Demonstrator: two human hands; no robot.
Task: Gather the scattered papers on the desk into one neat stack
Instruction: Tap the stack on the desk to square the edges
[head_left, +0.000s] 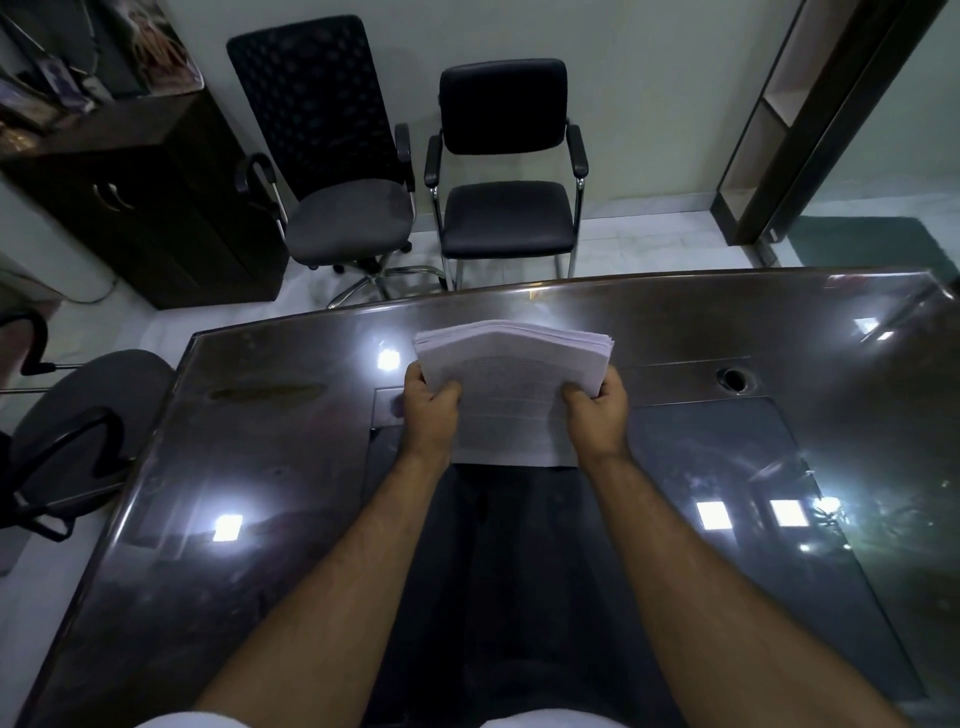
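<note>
A: Where are the papers (511, 395)?

B: All in one bundle, held up over the middle of the dark glossy surface (675, 322). The far edges fan a little, so the sheets aren't quite square.

A: And the hands?

B: The left hand (431, 410) grips the bundle's left edge and the right hand (597, 410) its right edge, thumbs on top, fingers curled underneath out of view.

A: So which step is this?

B: I'd say the gathering is done and it's the squaring-up. No loose sheet shows anywhere on the surface.

A: What does the next move need?

B: Probably tapping an edge down to even the sheets, then laying the stack flat. A loose grip lets them slide level; too tight keeps the fan.

A: Anything in the way?

B: Not that I can see. There's a cable hole (733, 379) to the right, well apart. Beyond the far edge stand a mesh-backed chair (332, 171) and a padded chair (506, 171), with a dark cabinet (156, 208) to the left
</note>
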